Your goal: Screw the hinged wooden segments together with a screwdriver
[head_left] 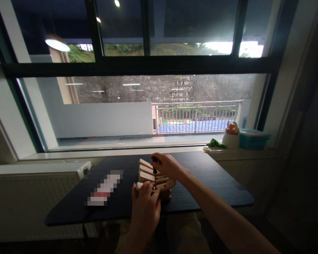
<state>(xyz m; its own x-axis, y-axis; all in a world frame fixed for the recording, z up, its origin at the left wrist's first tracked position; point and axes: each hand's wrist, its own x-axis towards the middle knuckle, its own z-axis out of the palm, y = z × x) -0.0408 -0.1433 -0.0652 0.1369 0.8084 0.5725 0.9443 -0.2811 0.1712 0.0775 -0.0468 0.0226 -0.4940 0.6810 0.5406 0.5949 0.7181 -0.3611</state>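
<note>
- Right hand (170,167): fingers closed round the handle of a driver (155,170), which stands nearly upright.
- Left hand (145,199): just below the driver's tip, fingers curled on the near end of the rack (147,176), seemingly to brace it.
- The rack, a slatted wooden piece, lies directly under the right hand's grip, on the table (206,188).
- The step looks like turning a fastener into or out of the rack; whether a screw sits under the tip is too small to tell.
- That move seems to call for keeping the driver in line, pressing down and twisting, with the left hand steady.
- Count at the grip: two hands, one driver, one rack with at least four slats.
- Left of the grip: one pixelated strip (105,188).
- Beyond the grip, to its right, on the sill (185,149): one green bundle (215,143), one white pot (230,141), one teal tub (254,140).
</note>
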